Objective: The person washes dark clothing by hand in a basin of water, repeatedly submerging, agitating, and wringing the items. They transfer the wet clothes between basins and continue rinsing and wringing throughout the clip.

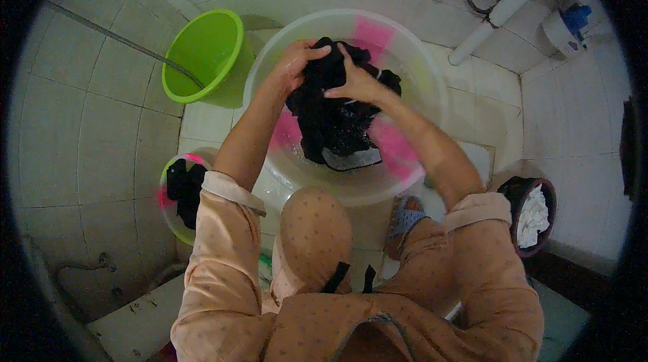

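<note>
A large plastic basin (259,65), whitish with pink patches, stands on the tiled floor in front of me. In it lies a wet black garment (334,119), with a grey-white panel (353,159) at its near end. My left hand (298,62) grips the far left part of the cloth, thumb on top. Over the bunched cloth, my right hand (358,78) rests with thumb and forefinger spread wide. Its other fingers are partly hidden, so its hold is unclear. Shallow water shows around the garment.
A lime-green bucket (230,78) with a grey hose (126,40) in it stands at the far left. Nearer is a small basin (167,210) holding black cloth (186,190). At right are a waste bin (552,210) with white paper, and a white pipe (471,45).
</note>
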`<state>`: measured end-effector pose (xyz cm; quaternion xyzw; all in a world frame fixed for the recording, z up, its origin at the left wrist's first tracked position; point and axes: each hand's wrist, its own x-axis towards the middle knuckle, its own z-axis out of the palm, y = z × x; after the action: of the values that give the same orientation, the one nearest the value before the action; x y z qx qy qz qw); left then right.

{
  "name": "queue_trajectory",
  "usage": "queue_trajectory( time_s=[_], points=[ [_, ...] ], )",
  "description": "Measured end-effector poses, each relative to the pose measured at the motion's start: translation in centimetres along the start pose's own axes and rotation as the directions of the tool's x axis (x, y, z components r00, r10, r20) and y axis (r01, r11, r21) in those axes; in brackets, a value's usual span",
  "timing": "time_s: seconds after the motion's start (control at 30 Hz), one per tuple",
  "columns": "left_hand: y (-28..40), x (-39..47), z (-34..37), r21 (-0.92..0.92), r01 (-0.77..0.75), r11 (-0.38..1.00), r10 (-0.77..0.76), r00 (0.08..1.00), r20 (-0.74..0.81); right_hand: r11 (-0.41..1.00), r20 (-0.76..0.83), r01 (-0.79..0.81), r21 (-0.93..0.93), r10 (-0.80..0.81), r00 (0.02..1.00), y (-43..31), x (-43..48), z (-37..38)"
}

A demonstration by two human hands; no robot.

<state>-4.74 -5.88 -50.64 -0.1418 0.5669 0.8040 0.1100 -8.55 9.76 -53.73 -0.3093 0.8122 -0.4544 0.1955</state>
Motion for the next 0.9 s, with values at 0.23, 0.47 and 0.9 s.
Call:
queue_trajectory(
  time_s=[0.23, 0.47, 0.9],
  points=[
    [-4.2, -1.2, -1.9, 0.632, -0.248, 0.734, 0.344, 0.938, -0.031, 0.387, -0.207, -0.078, 0.919, 0.642, 0.738, -1.7, -0.5, -0.4],
    [-12.4, -1.7, -1.7, 0.839, 0.035, 0.542, 0.369, 0.888, -0.276, 0.137, -0.083, -0.026, 0.99, 0.727, 0.682, -3.5, -0.3, -3.8],
    [-6.2, -0.3, -0.2, 0.635, -0.194, 0.748, 0.536, 0.741, -0.405, 0.926, -0.781, -0.242, -0.29, -0.082, 0.619, 4.8, -0.5, -0.3]
  ],
)
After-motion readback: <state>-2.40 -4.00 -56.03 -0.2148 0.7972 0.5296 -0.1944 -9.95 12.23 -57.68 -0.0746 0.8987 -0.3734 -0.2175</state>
